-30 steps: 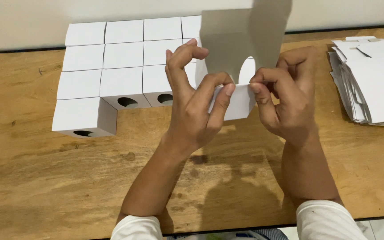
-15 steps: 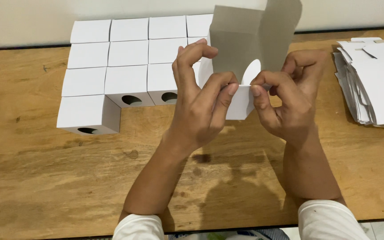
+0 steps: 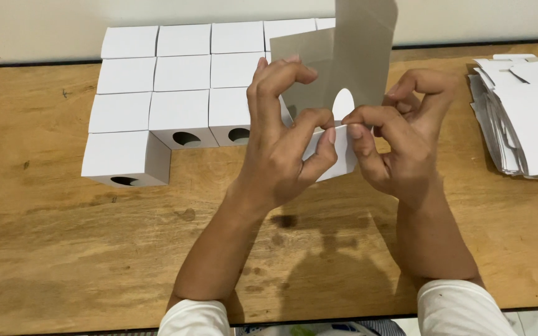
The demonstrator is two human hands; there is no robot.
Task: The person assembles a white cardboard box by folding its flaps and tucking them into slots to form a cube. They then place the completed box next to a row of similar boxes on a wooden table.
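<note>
Both hands hold a half-folded box (image 3: 337, 81) in the air above the table (image 3: 63, 249). The left hand (image 3: 281, 149) has its grip closed on the box's lower white flap, thumb meeting fingers; the right hand (image 3: 400, 137) pinches the same flap from the other side. Finished boxes (image 3: 182, 81) sit in rows at the back left, flat blanks (image 3: 524, 112) stacked far right.

Left hand (image 3: 278, 149) and right hand (image 3: 400, 137) gripping half-folded grey-white carton blank (image 3: 337, 68), assembled white boxes (image 3: 182, 81) rowed on wooden surface (image 3: 63, 249), flat blank stack (image 3: 524, 112) at right
</note>
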